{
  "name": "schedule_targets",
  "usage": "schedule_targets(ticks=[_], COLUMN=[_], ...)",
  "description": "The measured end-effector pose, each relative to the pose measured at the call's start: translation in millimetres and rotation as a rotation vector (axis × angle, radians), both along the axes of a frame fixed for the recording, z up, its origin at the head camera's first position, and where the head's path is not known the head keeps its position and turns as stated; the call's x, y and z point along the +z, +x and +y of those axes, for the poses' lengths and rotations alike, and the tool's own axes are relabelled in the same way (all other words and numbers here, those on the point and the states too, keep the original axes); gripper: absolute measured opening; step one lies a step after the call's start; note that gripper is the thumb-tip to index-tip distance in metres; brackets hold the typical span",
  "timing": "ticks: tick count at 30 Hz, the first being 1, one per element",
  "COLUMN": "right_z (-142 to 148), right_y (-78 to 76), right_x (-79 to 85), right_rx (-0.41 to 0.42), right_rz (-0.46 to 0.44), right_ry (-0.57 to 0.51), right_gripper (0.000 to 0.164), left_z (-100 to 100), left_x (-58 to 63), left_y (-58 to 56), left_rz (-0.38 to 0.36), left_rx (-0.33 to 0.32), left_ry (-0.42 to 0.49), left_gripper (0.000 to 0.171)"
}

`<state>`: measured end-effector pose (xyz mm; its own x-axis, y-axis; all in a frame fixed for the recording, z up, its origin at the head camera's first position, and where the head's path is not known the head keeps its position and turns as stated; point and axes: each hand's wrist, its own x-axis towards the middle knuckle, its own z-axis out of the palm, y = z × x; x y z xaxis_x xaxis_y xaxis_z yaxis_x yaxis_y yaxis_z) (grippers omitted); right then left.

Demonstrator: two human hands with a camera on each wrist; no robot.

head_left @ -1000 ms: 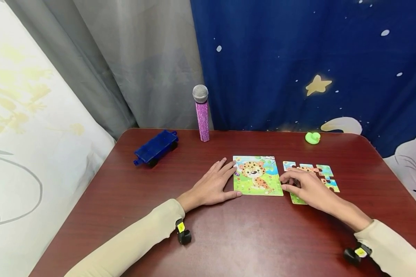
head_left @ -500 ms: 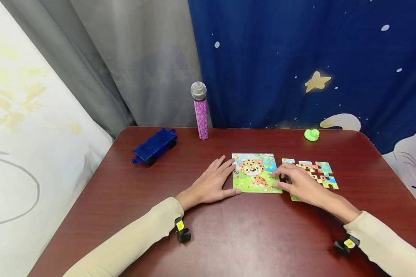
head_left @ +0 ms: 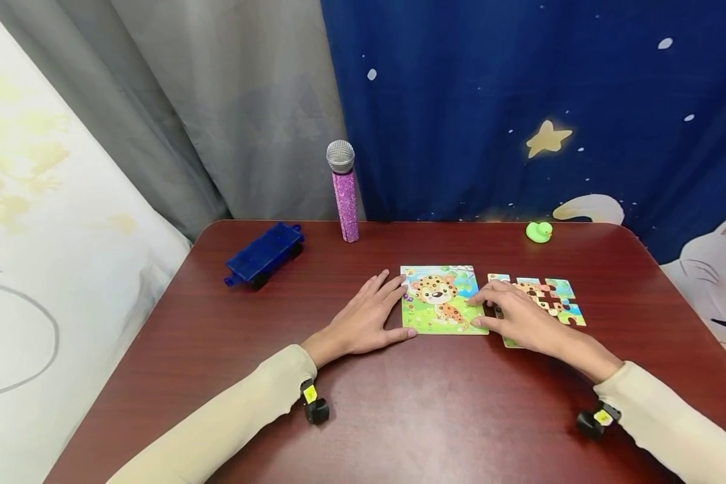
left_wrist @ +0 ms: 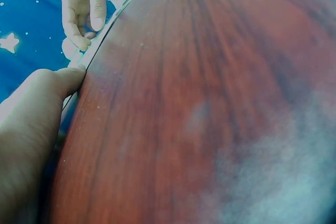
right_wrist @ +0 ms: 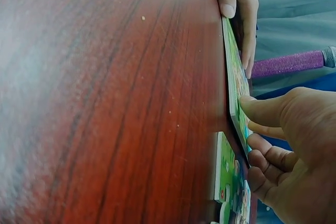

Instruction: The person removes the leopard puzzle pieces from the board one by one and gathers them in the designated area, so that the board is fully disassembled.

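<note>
A square picture board (head_left: pixel 423 320) with a spotted cub printed on it lies flat on the table. My left hand (head_left: pixel 366 316) is spread flat at its left side, with fingertips and thumb touching the left edge. From the other side, my right hand (head_left: pixel 523 319) touches the board near its right edge, fingers bent and thumb apart from them; nothing shows between them. In the right wrist view the right thumb (right_wrist: pixel 262 109) meets the board's face. Right beside the board lie jigsaw pieces (head_left: pixel 561 289), partly hidden under the right hand.
Along the back of the table (head_left: pixel 363 417) stand a blue toy wagon (head_left: pixel 266 254), a microphone (head_left: pixel 345 202) with a sparkly purple handle, and a small green rubber duck (head_left: pixel 539 232). Grey and blue curtains (head_left: pixel 448 107) hang behind the table's far edge.
The right hand has moved left from the gap beside the jigsaw pieces onto the board's right part. The left hand stays in place, and the head view has shifted slightly.
</note>
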<state>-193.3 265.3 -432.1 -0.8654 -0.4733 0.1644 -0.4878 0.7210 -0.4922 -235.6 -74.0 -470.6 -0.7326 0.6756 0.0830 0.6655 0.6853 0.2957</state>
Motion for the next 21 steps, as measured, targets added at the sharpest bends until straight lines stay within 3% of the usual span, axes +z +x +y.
schedule_targets(ticks=[21], right_z=[-2.0], right_y=[-1.4], right_x=[5.9], right_rx=[-0.011], right_rz=[-0.076], right_ry=[0.04], right_gripper=[0.034], left_z=[-0.2], left_x=[0.5], left_y=[-0.9], left_rz=[0.006], left_rx=[-0.005], left_ry=[-0.009], left_gripper=[0.095])
